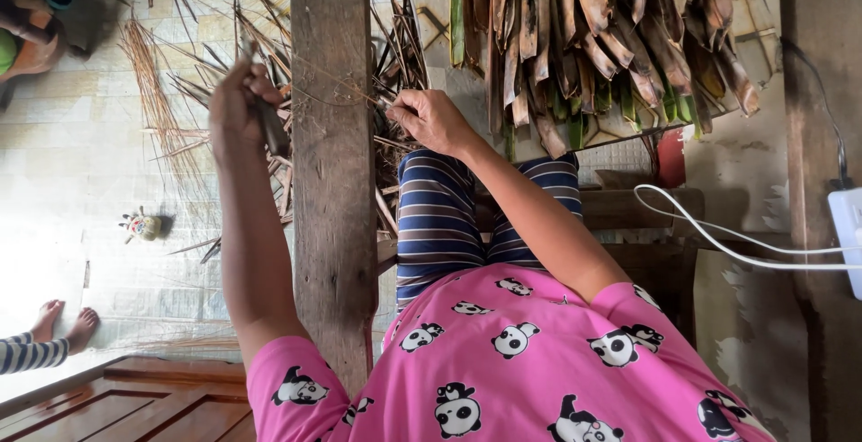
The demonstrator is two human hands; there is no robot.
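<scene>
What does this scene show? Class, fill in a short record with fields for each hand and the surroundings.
left hand: closed round a dark slender tool
right hand: pinching a thin dry leaf rib
between the arms: weathered grey wooden post
ahead: bundle of dried brown leaf strips
floor: pale tiles, littered with thin ribs

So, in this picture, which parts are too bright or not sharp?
Head view: the tiled floor at left is washed out by strong light; the left hand and the dark tool it grips look slightly motion-blurred; the right hand and pink shirt are sharp; the whole image appears rotated.
</scene>
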